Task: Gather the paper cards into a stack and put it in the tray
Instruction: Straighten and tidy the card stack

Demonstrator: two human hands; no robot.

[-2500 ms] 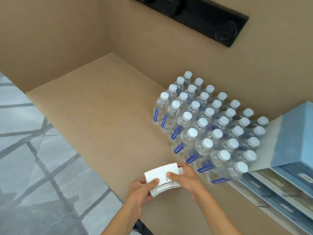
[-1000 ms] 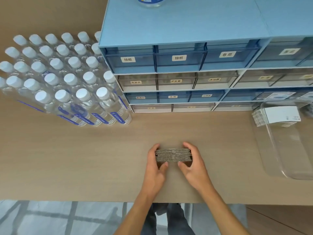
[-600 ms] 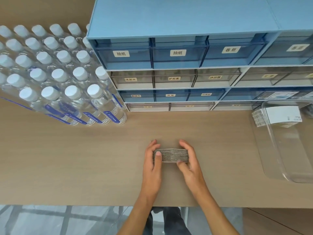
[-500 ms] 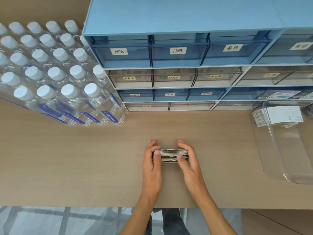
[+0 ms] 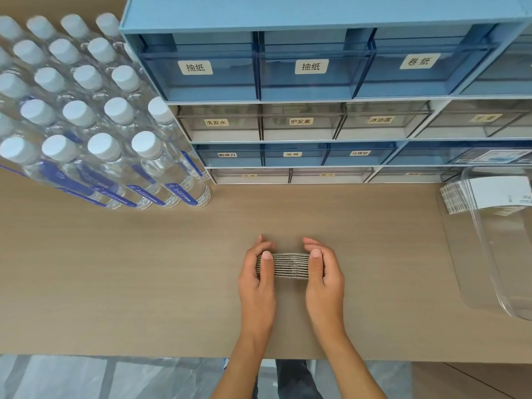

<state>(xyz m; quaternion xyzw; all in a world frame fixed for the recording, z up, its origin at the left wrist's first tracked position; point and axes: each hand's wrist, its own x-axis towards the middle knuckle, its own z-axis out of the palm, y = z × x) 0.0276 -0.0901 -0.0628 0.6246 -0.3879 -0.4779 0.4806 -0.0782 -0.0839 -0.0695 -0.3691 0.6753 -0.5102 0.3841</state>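
Note:
A stack of paper cards (image 5: 290,265) stands on edge on the wooden table, its striped card edges facing me. My left hand (image 5: 257,279) grips its left end and my right hand (image 5: 324,279) grips its right end, thumbs on top. A clear plastic tray (image 5: 495,283) sits at the table's right side. Another stack of white cards (image 5: 486,194) lies in the tray's far end.
A blue and white drawer cabinet (image 5: 316,90) with labelled drawers stands along the back. Several capped water bottles (image 5: 95,125) fill the back left. The table's front edge (image 5: 144,355) runs just below my wrists, with tiled floor beyond.
The view swung from the left corner with the bottles to the table in front of the cabinet. The cards, earlier held flat and loose, are now squared up on edge between both hands.

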